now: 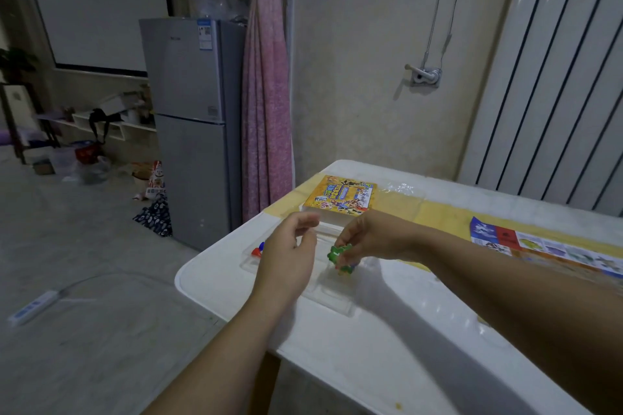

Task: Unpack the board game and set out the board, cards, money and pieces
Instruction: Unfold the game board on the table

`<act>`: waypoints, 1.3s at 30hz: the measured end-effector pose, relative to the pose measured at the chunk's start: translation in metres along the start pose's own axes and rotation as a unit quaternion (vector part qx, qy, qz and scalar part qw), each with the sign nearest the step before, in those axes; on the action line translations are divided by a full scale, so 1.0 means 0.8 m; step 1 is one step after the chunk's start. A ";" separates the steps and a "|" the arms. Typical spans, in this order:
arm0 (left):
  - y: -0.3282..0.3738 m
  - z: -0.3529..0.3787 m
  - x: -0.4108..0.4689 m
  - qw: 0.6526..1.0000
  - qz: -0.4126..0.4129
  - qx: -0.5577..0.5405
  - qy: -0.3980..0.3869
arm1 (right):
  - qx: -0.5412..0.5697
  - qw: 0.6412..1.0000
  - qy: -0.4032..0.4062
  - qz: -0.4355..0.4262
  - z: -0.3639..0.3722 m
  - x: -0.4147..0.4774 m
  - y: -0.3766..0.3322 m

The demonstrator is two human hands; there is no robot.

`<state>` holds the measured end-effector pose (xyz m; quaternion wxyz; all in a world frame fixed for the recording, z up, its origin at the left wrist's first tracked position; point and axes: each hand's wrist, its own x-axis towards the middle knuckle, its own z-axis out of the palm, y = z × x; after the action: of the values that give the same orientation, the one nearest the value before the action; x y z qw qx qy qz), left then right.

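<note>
White tabletop (387,340) fills the lower right of the head view, with two bare forearms reaching across it from the near edge. Just beyond them lies a clear, thin moulded plastic tray (333,301), the game's insert, flat on the table near its left corner.

The left hand (290,256) hovers over the tray with fingers loosely curled and nothing visible in them. The right hand (374,239) pinches a small cluster of green plastic playing pieces (338,254) between fingertips and thumb, just above the tray's middle. They look light, hard and smooth, so they would likely slip or scatter if squeezed loosely; a fingertip pinch round the cluster's middle suits them best. The tray looks flimsy and would likely flex or skid unless steadied at its rim.

At the tray's far left corner sit a red and a blue plastic pawn (258,249). Beyond the hands lies the yellow cardboard game box (340,195), with crinkled clear wrap (401,189) beside it. Further right, a colourful folded paper game board (539,246) lies along the table.

Past the table stand a tall grey fridge (195,125) and a tied pink curtain (266,94).
</note>
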<state>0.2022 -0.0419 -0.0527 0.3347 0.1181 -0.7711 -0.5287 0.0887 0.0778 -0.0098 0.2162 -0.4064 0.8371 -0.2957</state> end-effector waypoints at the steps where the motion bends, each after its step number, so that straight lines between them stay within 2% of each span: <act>1: 0.006 0.000 0.002 0.999 -0.027 -0.032 0.007 | 0.012 1.000 0.004 -0.002 -0.003 -0.001 0.000; 3: 0.017 0.003 0.003 0.984 -0.115 -0.135 0.020 | 0.036 0.999 0.013 -0.017 -0.010 -0.004 -0.005; 4: 0.022 0.006 0.004 0.960 -0.177 -0.215 0.022 | 0.049 0.998 0.016 -0.029 -0.015 -0.005 -0.011; 7: 0.034 0.014 0.007 0.822 -0.348 -0.451 -0.013 | 0.069 0.996 0.013 -0.063 -0.022 -0.009 -0.032; 9: 0.037 0.017 0.006 0.756 -0.396 -0.520 -0.030 | 0.042 0.997 0.012 -0.068 -0.019 -0.009 -0.045; 12: 0.043 0.023 0.002 0.709 -0.393 -0.586 -0.027 | -0.055 0.997 0.006 -0.062 -0.008 -0.010 -0.051; 15: 0.042 0.032 -0.005 0.693 -0.391 -0.606 -0.017 | -0.132 0.988 0.012 -0.074 0.000 -0.015 -0.050; 20: 0.051 0.047 -0.014 0.675 -0.427 -0.601 0.012 | -0.189 0.975 0.039 -0.105 0.001 -0.041 -0.036; 25: 0.074 0.083 -0.027 0.665 -0.447 -0.598 -0.010 | -0.144 0.980 0.088 -0.109 -0.020 -0.080 -0.006; 29: 0.094 0.130 -0.044 0.654 -0.460 -0.599 -0.035 | -0.148 0.975 0.132 -0.102 -0.043 -0.126 0.026; 33: 0.120 0.192 -0.069 0.660 -0.476 -0.577 -0.072 | -0.123 0.972 0.188 -0.069 -0.066 -0.190 0.063; 39: 0.175 0.304 -0.123 0.617 -0.518 -0.577 -0.133 | -0.053 0.948 0.313 0.015 -0.095 -0.305 0.131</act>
<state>0.1438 0.2476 -0.0187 -0.1019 0.2087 -0.1546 -0.9603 0.1256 0.3512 0.0051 -0.0741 -0.2919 0.8831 -0.3597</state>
